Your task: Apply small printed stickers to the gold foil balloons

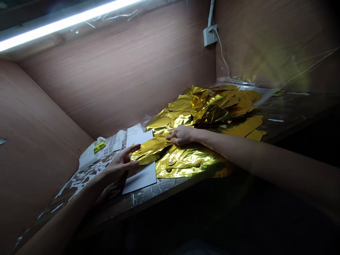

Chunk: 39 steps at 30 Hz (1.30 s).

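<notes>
A flat, uninflated gold foil balloon (150, 148) stretches between my two hands, above white card (142, 179). My right hand (182, 135) has its fingers closed in a pinch on the right end of this balloon. At the balloon's left end is my left hand (122, 161), thumb and fingers apart around the rim; whether it touches the foil is hard to see. Under and beyond my right hand lies a large heap of similar gold foil balloons (191, 106), crumpled and overlapping. Several flatter ones (186, 163) lie stacked near the table's front edge.
White paper scraps (79, 179) and a small yellow packet (99, 146) lie at the left. Wooden panels (127, 67) enclose the table (148, 193) at the back and sides. A lit tube lamp (66, 23) hangs above. An outlet box (210, 35) with a cable is at the back corner.
</notes>
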{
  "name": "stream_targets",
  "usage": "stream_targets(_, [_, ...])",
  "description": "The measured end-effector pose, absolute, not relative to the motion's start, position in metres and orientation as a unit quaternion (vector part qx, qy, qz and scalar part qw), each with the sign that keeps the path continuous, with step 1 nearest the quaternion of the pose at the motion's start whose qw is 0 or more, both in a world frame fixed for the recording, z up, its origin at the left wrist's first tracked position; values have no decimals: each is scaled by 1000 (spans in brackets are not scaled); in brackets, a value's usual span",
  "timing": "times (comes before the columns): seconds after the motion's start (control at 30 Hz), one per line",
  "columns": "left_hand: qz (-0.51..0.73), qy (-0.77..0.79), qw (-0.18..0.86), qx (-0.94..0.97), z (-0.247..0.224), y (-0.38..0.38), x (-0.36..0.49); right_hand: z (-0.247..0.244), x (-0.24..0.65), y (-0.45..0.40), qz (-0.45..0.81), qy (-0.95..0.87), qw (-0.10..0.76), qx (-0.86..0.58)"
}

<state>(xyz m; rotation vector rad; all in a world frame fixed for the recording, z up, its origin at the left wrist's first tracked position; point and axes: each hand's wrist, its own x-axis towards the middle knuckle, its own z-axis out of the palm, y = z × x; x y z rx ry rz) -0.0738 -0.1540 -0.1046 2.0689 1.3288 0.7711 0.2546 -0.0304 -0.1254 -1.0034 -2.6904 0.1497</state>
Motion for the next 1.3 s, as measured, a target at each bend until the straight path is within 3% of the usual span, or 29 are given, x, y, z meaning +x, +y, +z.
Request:
stream_targets(0.13, [278, 485, 365, 744, -111, -153, -70, -127, 254, -29, 73, -923, 140, -350])
stream_targets(0.33, [239, 460, 354, 778, -111, -157, -73, -128, 254, -27, 105, -916, 153, -357])
stream_targets(0.57, [133, 447, 201, 861, -94, -162, -79, -132, 253, -24, 105, -922, 156, -340])
stream_targets(0.8, [226, 421, -76, 875, -71, -166, -65, -132, 252, -24, 106, -918, 162, -346])
stream_targets(0.87, [207, 394, -108, 889, -70, -165, -50, -132, 253, -25, 104, -919, 162, -345])
stream_targets(1.07, [5, 385, -1, 923, -93, -159, -11, -132, 253, -25, 98, -916, 167, -351])
stream_targets(1.3, [-7, 369, 71, 927, -108, -165, -14, -140, 253, -14, 115, -914, 171, -349])
